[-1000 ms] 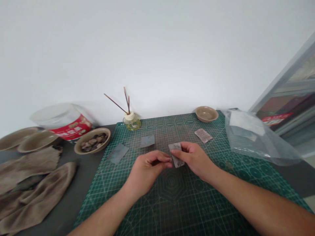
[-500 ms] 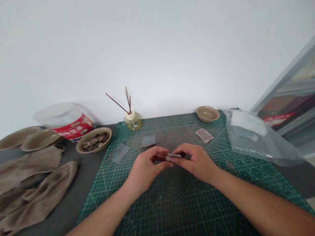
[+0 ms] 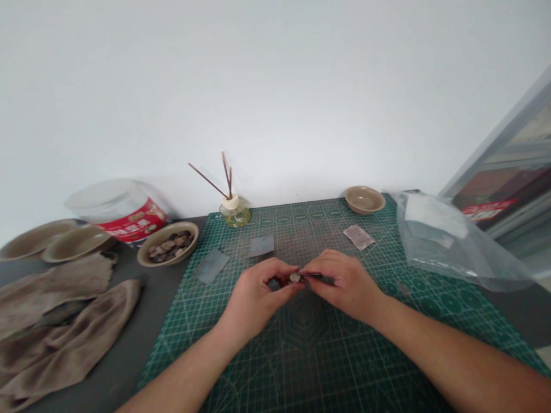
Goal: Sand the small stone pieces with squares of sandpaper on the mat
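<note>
Over the green cutting mat (image 3: 241,367), my two hands meet at the fingertips. Thumb and fingers of my left hand (image 3: 260,292) pinch a small pale stone (image 3: 295,277), its rounded face showing. My right hand (image 3: 344,281) grips a thin sheet (image 3: 312,274), seen edge-on and looking like sandpaper, against the stone. Most of the sheet is hidden by the fingers. Beyond my hands lie two grey sheets (image 3: 261,246) of similar look, and a worn brownish piece (image 3: 359,237) is farther right.
At the left are a bowl of stones (image 3: 150,261), two other bowls (image 3: 51,252), a red-labelled plastic tub (image 3: 124,215) and a brown cloth (image 3: 99,338). A reed diffuser (image 3: 235,213) and a small bowl (image 3: 365,201) stand near the wall. A clear plastic bag (image 3: 447,246) lies right.
The sheet in my right hand has tilted flatter against the stone, and the right fingertips have closed in toward the left ones. The whole view has shifted slightly.
</note>
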Available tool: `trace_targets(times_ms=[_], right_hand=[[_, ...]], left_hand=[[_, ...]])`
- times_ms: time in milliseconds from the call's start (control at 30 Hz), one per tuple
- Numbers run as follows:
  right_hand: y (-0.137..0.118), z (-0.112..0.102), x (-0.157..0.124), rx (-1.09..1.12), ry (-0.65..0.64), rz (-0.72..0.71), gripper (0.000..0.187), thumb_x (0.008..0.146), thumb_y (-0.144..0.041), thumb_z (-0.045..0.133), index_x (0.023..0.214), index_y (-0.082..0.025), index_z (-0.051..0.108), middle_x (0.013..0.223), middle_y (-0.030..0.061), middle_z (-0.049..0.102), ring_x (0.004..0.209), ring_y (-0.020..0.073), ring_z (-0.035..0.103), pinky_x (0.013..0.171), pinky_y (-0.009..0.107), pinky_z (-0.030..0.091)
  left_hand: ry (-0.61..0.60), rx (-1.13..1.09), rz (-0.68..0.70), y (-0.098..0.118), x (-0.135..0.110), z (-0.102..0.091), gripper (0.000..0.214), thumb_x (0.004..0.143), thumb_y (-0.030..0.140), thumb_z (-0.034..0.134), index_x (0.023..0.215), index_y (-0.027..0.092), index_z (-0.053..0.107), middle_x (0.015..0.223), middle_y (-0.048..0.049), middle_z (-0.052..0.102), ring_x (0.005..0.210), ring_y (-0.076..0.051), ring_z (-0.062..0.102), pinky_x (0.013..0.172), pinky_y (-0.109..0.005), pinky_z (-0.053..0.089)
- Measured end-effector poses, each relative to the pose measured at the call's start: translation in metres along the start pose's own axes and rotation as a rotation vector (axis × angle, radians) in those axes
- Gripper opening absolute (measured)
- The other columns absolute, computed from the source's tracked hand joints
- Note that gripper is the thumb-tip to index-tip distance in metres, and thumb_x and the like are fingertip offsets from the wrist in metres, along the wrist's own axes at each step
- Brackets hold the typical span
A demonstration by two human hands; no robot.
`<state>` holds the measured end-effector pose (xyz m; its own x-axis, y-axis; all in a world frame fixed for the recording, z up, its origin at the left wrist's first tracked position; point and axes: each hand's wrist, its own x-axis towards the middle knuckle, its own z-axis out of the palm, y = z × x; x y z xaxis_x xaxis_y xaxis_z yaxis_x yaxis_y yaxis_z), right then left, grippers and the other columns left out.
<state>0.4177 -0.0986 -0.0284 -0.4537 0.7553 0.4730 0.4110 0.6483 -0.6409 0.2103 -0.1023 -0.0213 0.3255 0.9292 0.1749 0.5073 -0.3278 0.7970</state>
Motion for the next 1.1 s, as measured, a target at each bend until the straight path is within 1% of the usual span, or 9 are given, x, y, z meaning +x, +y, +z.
trace_targets(times_ms=[233, 433, 567, 733, 867, 933, 967, 1033, 1100], right_hand=[[-0.001, 0.001, -0.001, -0.017, -0.001, -0.037, 0.016, 0.089, -0.019, 0.063, 0.099, -0.024, 0.073, 0.092, 0.0027, 0.075, 0.085, 0.0176, 0.066, 0.081, 0.032, 0.049], [0.001, 0.002, -0.002, -0.018, 0.005, -0.027, 0.014, 0.088, -0.02, 0.063, 0.098, -0.024, 0.073, 0.091, 0.0027, 0.075, 0.083, 0.0178, 0.066, 0.08, 0.032, 0.049], [0.001, 0.002, -0.003, -0.018, 0.029, -0.051, 0.016, 0.088, -0.02, 0.062, 0.1, -0.024, 0.073, 0.092, 0.0037, 0.075, 0.084, 0.0187, 0.066, 0.08, 0.033, 0.05], [-0.005, -0.003, -0.003, 0.055, 0.076, -0.056, 0.015, 0.088, -0.022, 0.062, 0.1, -0.025, 0.072, 0.092, 0.0034, 0.075, 0.085, 0.0185, 0.066, 0.079, 0.033, 0.051], [-0.007, -0.006, -0.004, 0.085, 0.109, -0.033, 0.012, 0.088, -0.021, 0.063, 0.097, -0.024, 0.07, 0.088, 0.0031, 0.073, 0.083, 0.0182, 0.065, 0.08, 0.033, 0.05], [-0.004, -0.005, -0.004, 0.119, 0.118, 0.049, 0.014, 0.087, -0.022, 0.064, 0.1, -0.024, 0.067, 0.092, 0.0032, 0.072, 0.085, 0.0183, 0.064, 0.079, 0.033, 0.049], [-0.002, -0.003, -0.004, 0.174, 0.119, 0.124, 0.02, 0.086, -0.023, 0.065, 0.105, -0.024, 0.063, 0.091, 0.0029, 0.071, 0.083, 0.0182, 0.064, 0.077, 0.032, 0.049], [0.003, 0.002, -0.004, 0.356, 0.104, 0.298, 0.036, 0.083, -0.026, 0.07, 0.114, -0.024, 0.052, 0.085, 0.0005, 0.07, 0.075, 0.0171, 0.064, 0.068, 0.03, 0.048], [0.006, 0.006, -0.003, 0.58, 0.068, 0.422, 0.043, 0.08, -0.027, 0.074, 0.11, -0.025, 0.043, 0.074, -0.0041, 0.066, 0.065, 0.0151, 0.061, 0.061, 0.027, 0.046]], left_hand=[[0.0, 0.017, 0.019, 0.001, 0.0, -0.001, 0.01, 0.081, 0.028, 0.069, 0.085, 0.02, 0.072, 0.074, 0.0005, 0.068, 0.069, -0.014, 0.061, 0.063, -0.024, 0.044], [-0.006, -0.024, 0.065, 0.0, 0.0, -0.001, 0.01, 0.081, 0.028, 0.07, 0.088, 0.02, 0.071, 0.081, -0.001, 0.069, 0.076, -0.015, 0.063, 0.07, -0.025, 0.047], [0.0, -0.014, 0.047, -0.001, 0.0, -0.002, 0.014, 0.082, 0.032, 0.07, 0.088, 0.019, 0.072, 0.08, -0.002, 0.069, 0.075, -0.016, 0.063, 0.068, -0.026, 0.047], [-0.002, -0.002, 0.036, -0.002, 0.001, -0.002, 0.013, 0.081, 0.03, 0.07, 0.089, 0.02, 0.072, 0.079, -0.001, 0.068, 0.074, -0.015, 0.062, 0.068, -0.025, 0.046], [0.039, -0.077, -0.017, -0.008, 0.003, -0.003, 0.018, 0.082, 0.032, 0.07, 0.096, 0.02, 0.07, 0.081, -0.0009, 0.068, 0.075, -0.015, 0.062, 0.069, -0.025, 0.047], [0.035, -0.152, -0.04, -0.009, 0.004, -0.004, 0.021, 0.085, 0.03, 0.067, 0.103, 0.02, 0.068, 0.087, -0.0019, 0.069, 0.079, -0.016, 0.064, 0.072, -0.026, 0.049], [0.031, -0.188, -0.043, -0.009, 0.004, -0.004, 0.022, 0.087, 0.029, 0.064, 0.106, 0.021, 0.067, 0.09, -0.0024, 0.069, 0.081, -0.016, 0.064, 0.074, -0.026, 0.049], [0.019, -0.23, -0.034, -0.006, 0.003, -0.005, 0.023, 0.091, 0.027, 0.057, 0.111, 0.022, 0.066, 0.094, -0.0024, 0.069, 0.083, -0.016, 0.063, 0.074, -0.026, 0.049], [0.002, -0.236, -0.016, -0.003, 0.001, -0.006, 0.023, 0.094, 0.026, 0.052, 0.112, 0.023, 0.066, 0.093, -0.0019, 0.069, 0.08, -0.014, 0.062, 0.071, -0.024, 0.048]])
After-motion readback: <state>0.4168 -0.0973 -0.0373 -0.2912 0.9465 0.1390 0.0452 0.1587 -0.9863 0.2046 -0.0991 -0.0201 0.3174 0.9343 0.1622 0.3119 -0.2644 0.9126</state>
